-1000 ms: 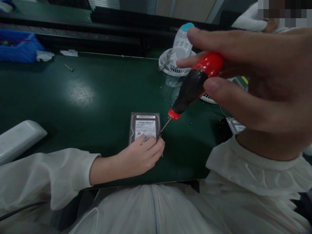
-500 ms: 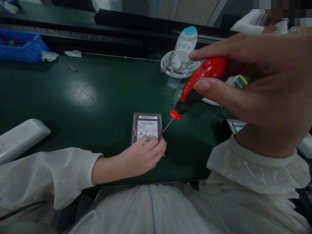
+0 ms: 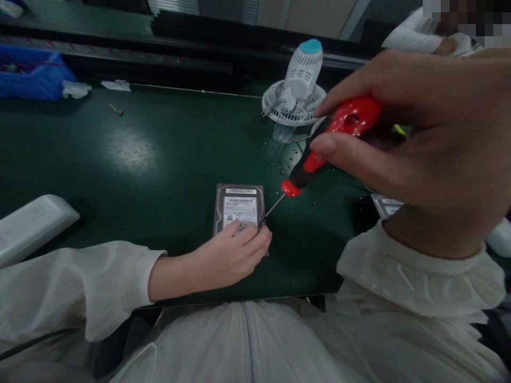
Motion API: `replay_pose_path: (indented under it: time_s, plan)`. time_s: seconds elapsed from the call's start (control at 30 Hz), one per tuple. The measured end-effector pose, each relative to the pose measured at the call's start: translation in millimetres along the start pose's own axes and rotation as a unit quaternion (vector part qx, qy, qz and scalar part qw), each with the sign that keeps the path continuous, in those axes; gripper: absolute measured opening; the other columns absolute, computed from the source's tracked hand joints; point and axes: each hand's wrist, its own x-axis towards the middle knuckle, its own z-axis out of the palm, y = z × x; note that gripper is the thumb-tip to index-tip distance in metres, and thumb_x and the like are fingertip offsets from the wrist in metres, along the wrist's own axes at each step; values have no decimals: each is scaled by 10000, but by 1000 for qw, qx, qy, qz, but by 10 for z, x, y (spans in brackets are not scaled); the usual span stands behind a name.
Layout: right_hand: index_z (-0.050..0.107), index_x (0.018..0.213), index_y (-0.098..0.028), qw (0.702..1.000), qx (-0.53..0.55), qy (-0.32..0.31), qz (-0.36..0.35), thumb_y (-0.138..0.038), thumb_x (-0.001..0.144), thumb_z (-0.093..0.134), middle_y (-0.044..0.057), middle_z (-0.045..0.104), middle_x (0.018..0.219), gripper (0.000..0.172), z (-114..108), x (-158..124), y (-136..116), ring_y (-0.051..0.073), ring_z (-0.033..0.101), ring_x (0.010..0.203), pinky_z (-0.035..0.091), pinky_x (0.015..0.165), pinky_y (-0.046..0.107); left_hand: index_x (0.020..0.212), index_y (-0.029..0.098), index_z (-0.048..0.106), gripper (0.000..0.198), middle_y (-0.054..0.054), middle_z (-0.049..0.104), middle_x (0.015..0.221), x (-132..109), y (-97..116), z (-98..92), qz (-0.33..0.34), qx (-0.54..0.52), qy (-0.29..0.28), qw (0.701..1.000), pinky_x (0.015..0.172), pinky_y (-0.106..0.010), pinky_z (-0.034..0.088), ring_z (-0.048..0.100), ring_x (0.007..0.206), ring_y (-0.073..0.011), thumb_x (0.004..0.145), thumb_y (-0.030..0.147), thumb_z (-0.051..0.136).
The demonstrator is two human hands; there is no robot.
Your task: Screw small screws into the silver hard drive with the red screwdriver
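Observation:
A hard drive (image 3: 240, 205) with a white label lies flat on the green work surface, near its front edge. My left hand (image 3: 229, 255) is closed over the drive's near part, fingers on its label and right side, hiding that end. My right hand (image 3: 431, 138) grips a red and black screwdriver (image 3: 315, 151), thumb and fingers around the handle. The screwdriver slants down to the left. Its tip meets the drive's right edge, just beyond my left fingertips; whether a screw sits under the tip is too small to tell.
Several small screws (image 3: 281, 171) are scattered right of the drive. A white fan (image 3: 303, 69) lies at the back. A blue bin (image 3: 35, 77) stands back left, a white case (image 3: 38, 226) at left. Another metal drive-like part (image 3: 385, 205) is at right. Another person's arm (image 3: 415, 34) shows far right.
The screwdriver handle has turned in my right hand, and the fingers have shifted on it. The tip stays at the drive's right edge. My left hand holds its place.

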Motion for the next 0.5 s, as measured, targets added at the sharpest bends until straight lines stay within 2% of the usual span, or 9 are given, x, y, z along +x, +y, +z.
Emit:
replay_pose_path:
  time_s: [0.07, 0.17, 0.23, 0.37, 0.43, 0.5]
  plan:
    - [685, 1035, -236, 1000, 8, -11, -5, -435, 977, 575, -18, 597, 819, 235, 5, -5, 1, 64, 426, 632, 357, 670, 329, 1399, 58, 621, 445, -156, 673, 1373, 3, -2, -3, 0, 1, -2, 1000, 871, -409, 467, 603, 1077, -270, 1034, 296, 533]
    - [670, 1170, -220, 998, 38, -49, -32, -485, 1003, 450, -17, 597, 824, 383, -3, -11, 11, 79, 445, 644, 374, 688, 338, 1399, 58, 621, 444, -158, 671, 1375, 8, -5, -4, 2, 0, -1, 1000, 871, -409, 465, 603, 1078, -271, 1034, 294, 531]
    - [678, 1149, -213, 998, 24, -41, -32, -519, 1017, 411, -12, 591, 799, 428, -7, -13, 17, 88, 435, 640, 341, 683, 349, 1393, 54, 624, 438, -153, 670, 1374, 9, -7, -2, 1, -1, 3, 1000, 867, -414, 465, 601, 1077, -274, 1035, 287, 528]
    - [671, 984, -215, 999, -27, -21, -8, -453, 983, 565, -29, 554, 731, 261, -18, -18, 27, 71, 396, 607, 313, 674, 347, 1397, 54, 620, 439, -152, 667, 1378, 9, -8, 2, 0, -3, 0, 1000, 866, -416, 466, 600, 1080, -276, 1038, 287, 522]
    - [663, 1065, -224, 999, -1, -38, -36, -444, 977, 541, -30, 559, 760, 267, -26, -17, 37, 73, 421, 624, 347, 678, 330, 1400, 60, 620, 438, -152, 668, 1379, 11, -5, 2, 0, -3, -1, 1000, 874, -413, 464, 600, 1081, -273, 1038, 286, 525]
    - [639, 1196, -218, 996, 20, -66, -64, -489, 996, 443, -17, 599, 832, 390, -27, -11, 42, 85, 457, 653, 374, 687, 325, 1398, 68, 625, 431, -151, 671, 1377, 14, -1, 1, 0, -1, 1, 1000, 881, -408, 461, 599, 1079, -270, 1040, 284, 521]
